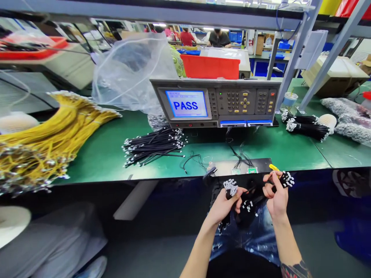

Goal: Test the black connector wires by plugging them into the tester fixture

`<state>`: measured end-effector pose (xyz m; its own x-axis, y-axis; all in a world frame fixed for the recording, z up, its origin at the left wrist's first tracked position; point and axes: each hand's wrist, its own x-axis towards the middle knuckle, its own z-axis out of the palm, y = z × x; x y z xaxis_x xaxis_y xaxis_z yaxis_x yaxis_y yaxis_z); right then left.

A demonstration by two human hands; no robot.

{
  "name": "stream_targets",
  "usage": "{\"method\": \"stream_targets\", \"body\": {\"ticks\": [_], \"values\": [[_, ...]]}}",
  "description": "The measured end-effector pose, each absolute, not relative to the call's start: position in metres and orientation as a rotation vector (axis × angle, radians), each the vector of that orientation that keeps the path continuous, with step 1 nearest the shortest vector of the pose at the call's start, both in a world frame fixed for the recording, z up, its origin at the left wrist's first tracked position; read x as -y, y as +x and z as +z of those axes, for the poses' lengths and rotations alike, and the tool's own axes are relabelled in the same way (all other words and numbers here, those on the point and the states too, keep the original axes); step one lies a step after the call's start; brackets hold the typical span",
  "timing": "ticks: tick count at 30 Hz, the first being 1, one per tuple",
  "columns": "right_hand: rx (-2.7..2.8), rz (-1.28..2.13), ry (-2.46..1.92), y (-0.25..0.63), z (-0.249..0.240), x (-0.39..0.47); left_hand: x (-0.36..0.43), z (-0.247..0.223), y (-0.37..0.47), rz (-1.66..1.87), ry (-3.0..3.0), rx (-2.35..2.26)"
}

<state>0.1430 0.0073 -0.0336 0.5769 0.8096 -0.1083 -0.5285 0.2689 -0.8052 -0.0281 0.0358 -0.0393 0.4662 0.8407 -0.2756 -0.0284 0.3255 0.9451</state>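
Over my lap, just below the bench edge, my left hand (222, 204) is closed around a bundle of black cables (230, 187) with white connectors packed at its top end. To its right, my right hand (277, 199) grips a second bundle of black cables (286, 179), white connectors sticking out past the fingers. Between the hands, more white connectors (248, 205) show low on dark cables over the lap. A yellow object (274, 167), its kind unclear, lies by the right fingers at the bench edge. Small green circuit boards (252, 170) with wires sit just beyond the hands.
A tester (216, 102) showing "PASS" stands on the green bench (98, 162). Black cables (153, 146) lie left of it, yellow cables (66, 123) farther left. More black cables (308, 125) and a cup (290, 99) are at right. A grey shelf post (300, 50) rises at right.
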Motion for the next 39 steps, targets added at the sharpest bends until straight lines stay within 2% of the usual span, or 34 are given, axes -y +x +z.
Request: {"method": "stream_targets", "body": {"ticks": [6, 12, 39], "values": [[0.460, 0.857, -1.134, 0.138, -0.049, -0.012, -0.041, -0.039, -0.038, 0.936, 0.874, -0.920], [0.650, 0.779, -1.304, 0.124, -0.063, -0.024, -0.043, -0.039, -0.038, 0.895, 0.767, -0.755], [0.605, 0.679, -1.344, 0.111, -0.061, -0.027, -0.045, -0.037, -0.018, 1.017, 0.807, -0.980]]}}
